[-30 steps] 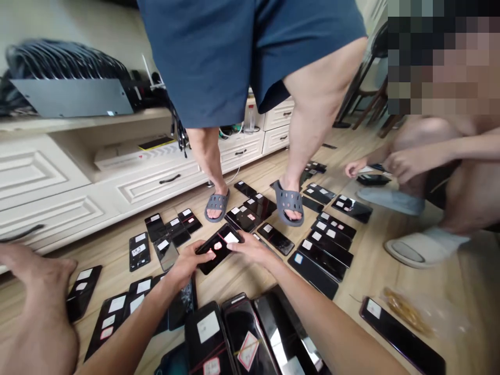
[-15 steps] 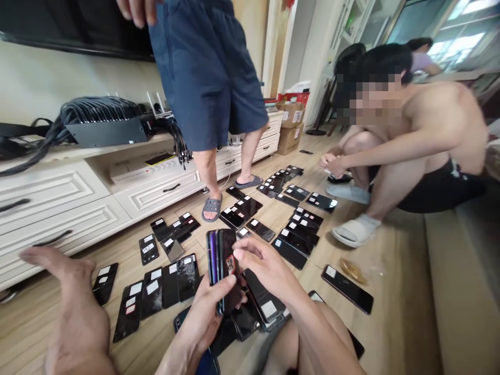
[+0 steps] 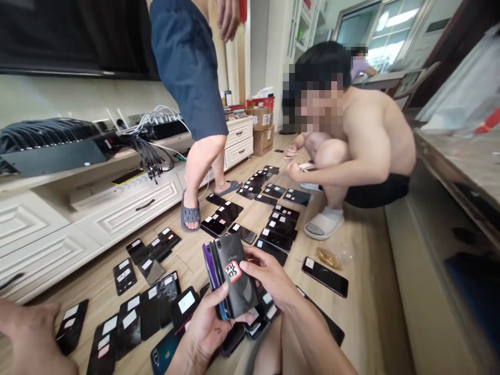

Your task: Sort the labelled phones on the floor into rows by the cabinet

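Observation:
My left hand (image 3: 209,325) is closed around the lower left side of a small stack of smartphones, tilted up toward me. The front smartphone (image 3: 234,294) has a grey back with "vivo" lettering and a red-bordered handwritten sticker. Behind it shows the edge of a purple smartphone (image 3: 211,266). My right hand (image 3: 269,276) grips the front phone's right edge, thumb beside the sticker and fingers behind. Beneath my hands lie more phones, partly hidden, including a blue-green phone (image 3: 164,353) and a black phone with a white label (image 3: 185,306).
Rows of labelled phones (image 3: 279,229) cover the wooden floor ahead. A standing person (image 3: 191,78) and a squatting person (image 3: 367,130) are beyond them. A white drawer cabinet (image 3: 128,213) with cables (image 3: 150,156) runs along the left; a single phone (image 3: 325,276) lies right.
The stack has turned so the grey back of its front phone faces me. My right hand now grips that phone's edge. The view has swung right, and the standing person has turned.

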### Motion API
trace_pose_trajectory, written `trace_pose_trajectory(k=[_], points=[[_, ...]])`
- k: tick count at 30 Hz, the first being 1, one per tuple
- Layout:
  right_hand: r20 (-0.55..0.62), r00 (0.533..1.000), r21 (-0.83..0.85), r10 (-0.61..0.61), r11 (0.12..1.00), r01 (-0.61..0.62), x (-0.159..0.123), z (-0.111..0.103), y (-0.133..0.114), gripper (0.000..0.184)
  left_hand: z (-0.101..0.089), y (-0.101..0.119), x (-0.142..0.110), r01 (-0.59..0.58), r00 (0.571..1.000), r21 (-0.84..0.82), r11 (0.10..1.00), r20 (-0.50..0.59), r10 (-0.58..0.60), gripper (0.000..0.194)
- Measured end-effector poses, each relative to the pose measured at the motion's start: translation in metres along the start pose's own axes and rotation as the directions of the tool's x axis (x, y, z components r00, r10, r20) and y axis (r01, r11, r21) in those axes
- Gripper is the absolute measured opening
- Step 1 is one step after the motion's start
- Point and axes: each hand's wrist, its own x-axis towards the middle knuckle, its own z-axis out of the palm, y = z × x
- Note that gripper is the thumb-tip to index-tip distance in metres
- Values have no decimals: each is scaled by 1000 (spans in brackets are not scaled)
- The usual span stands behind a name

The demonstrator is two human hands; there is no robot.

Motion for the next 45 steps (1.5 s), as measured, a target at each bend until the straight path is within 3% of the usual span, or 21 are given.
trace_pose_trajectory(k=[3, 8, 12, 15, 22, 27, 31, 37, 45], points=[[-27, 997, 68, -74, 995, 75, 23, -15, 12, 41, 12, 14, 30, 31, 990, 40, 999, -136, -25, 38], [-104, 994, 235, -38, 970, 61, 88, -38, 34, 42, 31, 53, 98, 102, 967, 93, 990, -244, -77, 33], [-140, 990, 388, -17, 919, 70, 133, -50, 62, 50, 21, 74, 142, 105, 963, 193, 975, -263, -51, 24], [-184, 982, 449, 33, 892, 54, 145, -63, 83, 50, 8, 78, 157, 108, 962, 256, 961, -270, -37, 22], [-265, 962, 516, 61, 852, 88, 137, -86, 89, 44, 3, 70, 160, 81, 949, 223, 971, -315, -7, 25], [-290, 956, 571, 51, 811, 130, 137, -80, 86, 42, 1, 62, 163, 78, 945, 231, 970, -326, 2, 24], [-284, 957, 546, 50, 830, 119, 140, -70, 90, 43, 3, 58, 164, 96, 939, 260, 961, -345, 0, 24], [-279, 957, 505, 78, 860, 77, 142, -64, 104, 46, 6, 60, 159, 66, 970, 231, 971, -244, -8, 51], [-292, 953, 503, 80, 861, 81, 145, -68, 111, 45, 5, 66, 158, 20, 952, 399, 917, -287, 104, 48]])
